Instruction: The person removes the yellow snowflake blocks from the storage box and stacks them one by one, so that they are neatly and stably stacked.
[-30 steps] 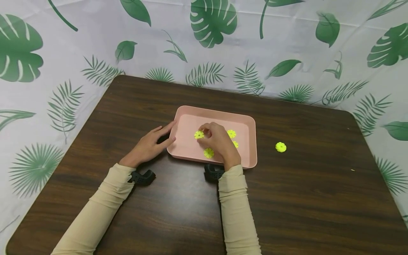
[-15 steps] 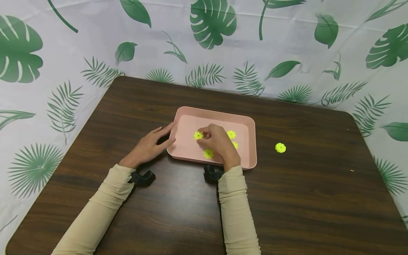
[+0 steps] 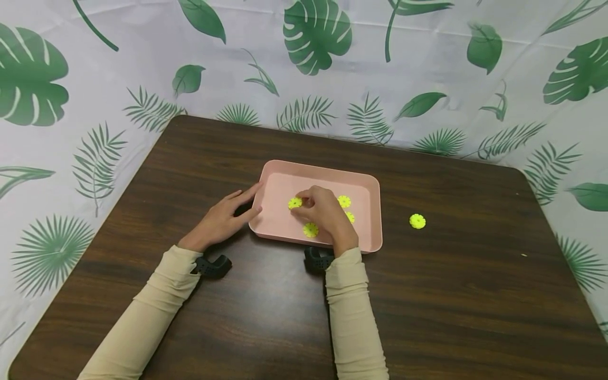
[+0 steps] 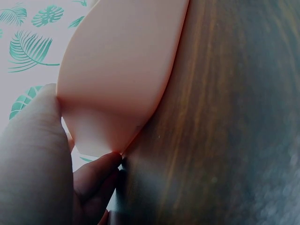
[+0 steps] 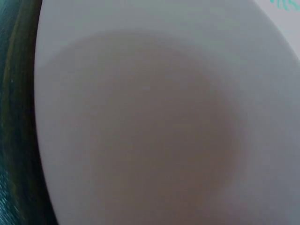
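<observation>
A pink tray [image 3: 273, 221] sits on the dark wooden table. My left hand [image 3: 219, 220] is at its left end, thumb and fairly straight fingers touching the rim; the left wrist view shows them against the tray's outer corner. Inside the tray, my right hand [image 3: 325, 210] pinches a yellow flower-shaped disc [image 3: 294, 203] between thumb and index finger. Three more such discs lie on the tray floor: one flower disc [image 3: 311, 229] near the front wall, another flower disc [image 3: 344, 201] beyond the hand, and a third, partly hidden flower disc [image 3: 350, 217] beside it.
Right of the tray, a yellow flower-shaped piece [image 3: 417, 221] lies on the table [image 3: 465, 295]. Behind the table hangs a white cloth [image 3: 380, 68] with green leaf prints. The tray's pale wall [image 5: 140, 117] fills the right wrist view, blurred.
The pinched flower disc looks slightly more tilted than before, with the right fingertips close on it. The left hand and the tray stay in place; the head view shifts slightly.
</observation>
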`<state>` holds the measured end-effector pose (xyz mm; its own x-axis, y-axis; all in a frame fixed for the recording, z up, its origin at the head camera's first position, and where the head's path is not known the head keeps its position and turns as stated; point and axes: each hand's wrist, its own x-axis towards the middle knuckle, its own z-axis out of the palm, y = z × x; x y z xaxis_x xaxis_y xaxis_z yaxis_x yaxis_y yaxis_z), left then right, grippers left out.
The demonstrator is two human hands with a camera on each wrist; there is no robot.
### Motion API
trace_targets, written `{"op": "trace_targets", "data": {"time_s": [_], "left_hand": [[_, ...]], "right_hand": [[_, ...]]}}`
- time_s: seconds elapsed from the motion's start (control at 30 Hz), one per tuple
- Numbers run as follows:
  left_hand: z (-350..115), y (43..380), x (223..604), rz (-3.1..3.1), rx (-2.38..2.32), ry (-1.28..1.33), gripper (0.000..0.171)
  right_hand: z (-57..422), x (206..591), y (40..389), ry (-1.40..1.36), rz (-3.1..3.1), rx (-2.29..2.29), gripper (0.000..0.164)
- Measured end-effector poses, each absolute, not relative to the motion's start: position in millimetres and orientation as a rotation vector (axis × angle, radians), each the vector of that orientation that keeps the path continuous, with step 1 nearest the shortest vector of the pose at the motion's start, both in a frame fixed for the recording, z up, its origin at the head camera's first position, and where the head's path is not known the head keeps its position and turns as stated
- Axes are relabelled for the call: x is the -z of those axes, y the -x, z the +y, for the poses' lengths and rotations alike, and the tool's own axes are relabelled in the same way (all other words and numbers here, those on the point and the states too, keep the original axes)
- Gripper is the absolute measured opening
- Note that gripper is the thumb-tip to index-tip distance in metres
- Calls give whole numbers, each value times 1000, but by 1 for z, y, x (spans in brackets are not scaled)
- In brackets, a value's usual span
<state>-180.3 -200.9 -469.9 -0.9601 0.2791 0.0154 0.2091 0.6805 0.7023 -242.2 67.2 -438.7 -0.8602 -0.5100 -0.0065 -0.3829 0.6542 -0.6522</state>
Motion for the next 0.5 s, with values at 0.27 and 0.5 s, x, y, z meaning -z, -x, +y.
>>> {"op": "trace_targets", "data": {"time_s": [0.27,0.5], "left_hand": [[-200,180,472,2791,-1157,-406,66],[-201,179,470,2781,-1162,-395,67]], "right_hand": [[76,427,238,735,2757,1054,27],[88,413,233,708,2814,1138,26]]}}
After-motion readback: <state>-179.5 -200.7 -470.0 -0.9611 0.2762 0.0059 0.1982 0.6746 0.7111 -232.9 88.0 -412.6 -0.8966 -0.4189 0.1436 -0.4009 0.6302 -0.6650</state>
